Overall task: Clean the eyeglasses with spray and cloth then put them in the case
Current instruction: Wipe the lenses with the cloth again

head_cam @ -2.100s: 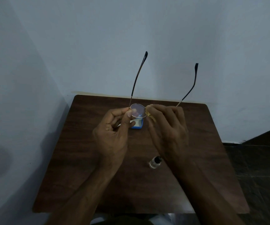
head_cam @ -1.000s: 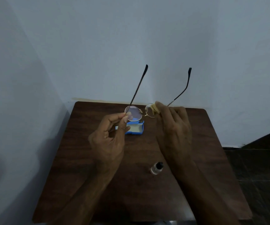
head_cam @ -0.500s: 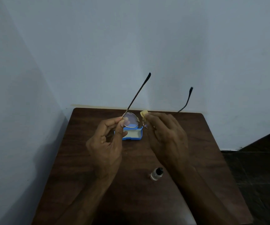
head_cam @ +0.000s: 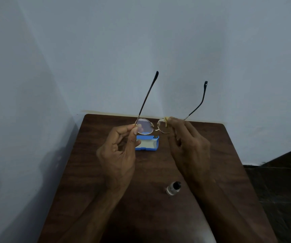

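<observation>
The eyeglasses (head_cam: 155, 128) hang above the case (head_cam: 146, 146) near the counter's (head_cam: 92, 172) far edge, the left hand (head_cam: 118, 151) pinching one rim with its fingers (head_cam: 124, 128) and the right hand (head_cam: 188, 142) clamping the cloth (head_cam: 166, 119) on the other lens, where rubbing too hard could bend the thin bridge or drop them.

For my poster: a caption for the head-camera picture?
Left hand pinches eyeglasses; right hand presses yellow cloth on a lens; blue case lies open.

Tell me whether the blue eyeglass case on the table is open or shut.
Open: the blue eyeglass case lies with its pale inner lining exposed and facing up.
</observation>
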